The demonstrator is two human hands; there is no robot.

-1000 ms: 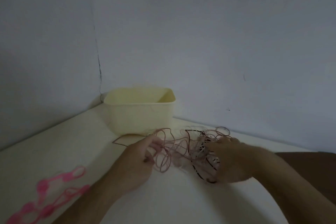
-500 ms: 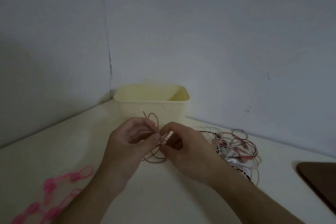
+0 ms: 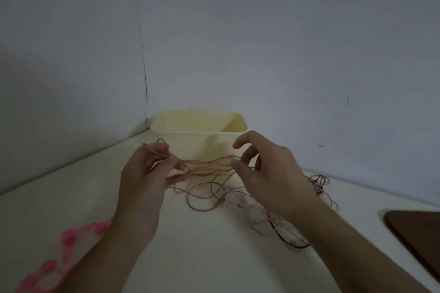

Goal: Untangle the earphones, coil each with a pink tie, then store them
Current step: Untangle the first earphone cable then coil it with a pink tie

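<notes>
Left hand (image 3: 147, 183) and right hand (image 3: 271, 173) each pinch the pink cord (image 3: 209, 162), stretched between them. Risk: a harder pull cinches knots in the tangle (image 3: 262, 219).

Bin (image 3: 190, 146) at back of surface (image 3: 214, 266), against the wall (image 3: 285, 54).
Earphone tangle (image 3: 259, 215) lies before it, right of centre; ties (image 3: 67, 238) front left.

We see a plain, dim indoor room, perhaps a home or small office; we cannot tell which. A white table (image 3: 71, 197) sits in the far corner where two bare pale walls (image 3: 262, 43) meet, with a cream plastic bin (image 3: 197, 145) at its far side and a dark brown surface (image 3: 416, 233) beyond its right edge.
</notes>
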